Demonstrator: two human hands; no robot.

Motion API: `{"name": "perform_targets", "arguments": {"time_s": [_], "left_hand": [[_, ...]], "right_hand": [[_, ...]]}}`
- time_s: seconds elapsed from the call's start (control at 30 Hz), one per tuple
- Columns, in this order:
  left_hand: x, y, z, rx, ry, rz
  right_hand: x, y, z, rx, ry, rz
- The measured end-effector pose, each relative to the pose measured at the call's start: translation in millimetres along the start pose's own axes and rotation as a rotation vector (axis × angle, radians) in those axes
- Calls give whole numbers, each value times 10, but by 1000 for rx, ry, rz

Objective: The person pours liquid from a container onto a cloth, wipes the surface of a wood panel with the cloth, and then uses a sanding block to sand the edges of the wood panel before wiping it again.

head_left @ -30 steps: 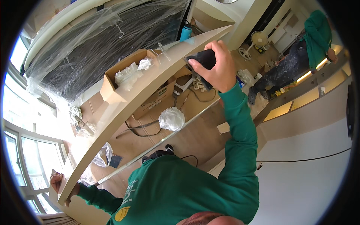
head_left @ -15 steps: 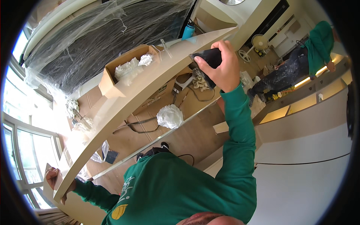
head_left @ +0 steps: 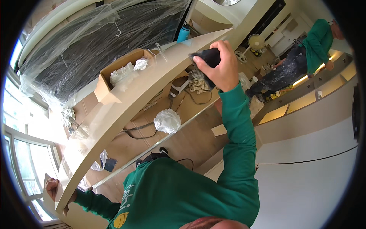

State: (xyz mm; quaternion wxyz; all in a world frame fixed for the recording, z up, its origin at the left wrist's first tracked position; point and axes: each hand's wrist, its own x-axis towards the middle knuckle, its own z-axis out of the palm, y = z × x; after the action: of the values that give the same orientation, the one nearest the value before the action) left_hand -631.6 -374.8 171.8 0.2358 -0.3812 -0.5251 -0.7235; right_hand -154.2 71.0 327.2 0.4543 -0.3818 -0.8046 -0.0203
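Note:
A long curved beige panel [head_left: 131,101] stretches from the lower left to the upper middle. At its upper right, my right hand [head_left: 224,68] is closed around a black sanding pad [head_left: 210,57]. The pad lies against the panel's narrow edge, with part of it folded down below. At the panel's lower-left end my left hand [head_left: 52,187] is closed around the panel, fingers on the outer side. My left forearm passes behind the panel's edge, so part of the grip is hidden.
An open cardboard box [head_left: 105,82] with crumpled white plastic stands behind the panel. A blue bottle [head_left: 183,32] is near its far end. Beneath lie a white plastic bundle [head_left: 167,120] and dark straps [head_left: 139,131]. Another person [head_left: 291,63] in green stands at the right, near a fan [head_left: 256,42].
My view has shifted slightly, so most things sit a little further left. My right hand stays closed on the pad at the panel's edge; my left hand keeps its hold.

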Motion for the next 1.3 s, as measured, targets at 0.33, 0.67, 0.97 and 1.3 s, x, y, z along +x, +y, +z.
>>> {"name": "perform_targets", "arguments": {"time_s": [0.33,0.67,0.97,1.3], "left_hand": [[-23,133,209,263,174,-97],[-34,135,141,210,18,49],[-46,267,208,88,-56,41],[-26,298,270,177,-16,-14]], "right_hand": [[-74,-194,4,42,-57,47],[-224,-462,44,81,-50,20],[-343,-613,66,99,-46,16],[-344,-623,75,94,-16,18]]}}
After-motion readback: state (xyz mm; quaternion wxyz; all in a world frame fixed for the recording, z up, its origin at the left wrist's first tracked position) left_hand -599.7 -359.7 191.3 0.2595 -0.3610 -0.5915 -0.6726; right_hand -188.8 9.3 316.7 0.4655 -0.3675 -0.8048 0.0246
